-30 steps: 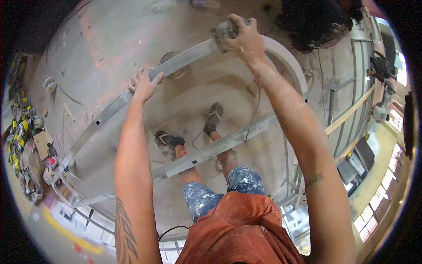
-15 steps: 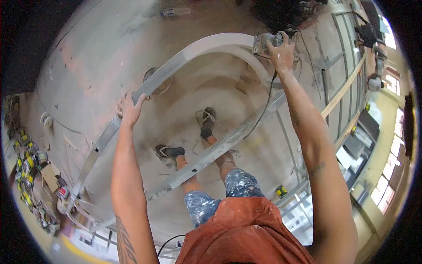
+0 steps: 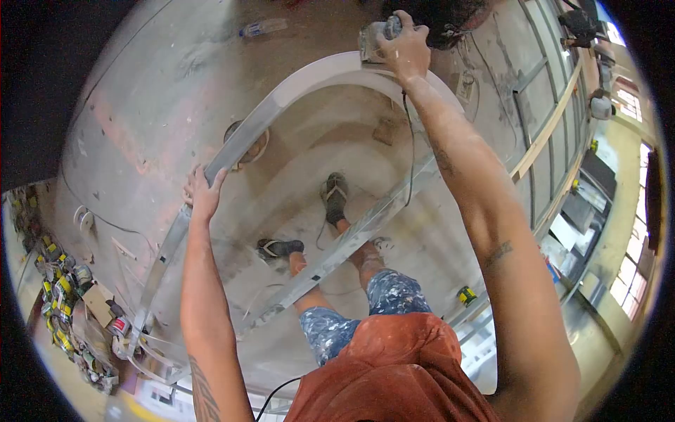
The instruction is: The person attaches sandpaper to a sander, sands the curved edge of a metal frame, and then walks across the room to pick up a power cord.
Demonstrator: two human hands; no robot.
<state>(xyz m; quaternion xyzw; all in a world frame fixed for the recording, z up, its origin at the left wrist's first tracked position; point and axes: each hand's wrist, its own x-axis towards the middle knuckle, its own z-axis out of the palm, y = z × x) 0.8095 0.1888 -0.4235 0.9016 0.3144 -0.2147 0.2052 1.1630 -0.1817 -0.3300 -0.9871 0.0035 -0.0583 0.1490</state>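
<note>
A large curved frame (image 3: pixel 264 112) with a pale arched top and grey metal sides spans the view in front of my body. My left hand (image 3: pixel 204 193) is wrapped round its left side, fingers behind the edge. At the top of the arch, my right hand (image 3: pixel 406 48) grips a small dusty power sander (image 3: pixel 371 43), whose flat pad rests at the arch's edge. A black cord hangs from the sander beside my forearm. A straight metal bar (image 3: pixel 330 264) crosses diagonally above my legs.
A round bucket (image 3: pixel 253 143) stands behind the frame's left side. A plastic bottle (image 3: pixel 264 28) lies on the dusty floor (image 3: pixel 162 91). Several yellow-and-black items (image 3: pixel 60 295) are piled at the left. Metal framing and a wooden strip (image 3: pixel 552 123) run along the right.
My right hand and the sander have moved left and slightly up along the arch. My left hand keeps its hold, slightly lower in view.
</note>
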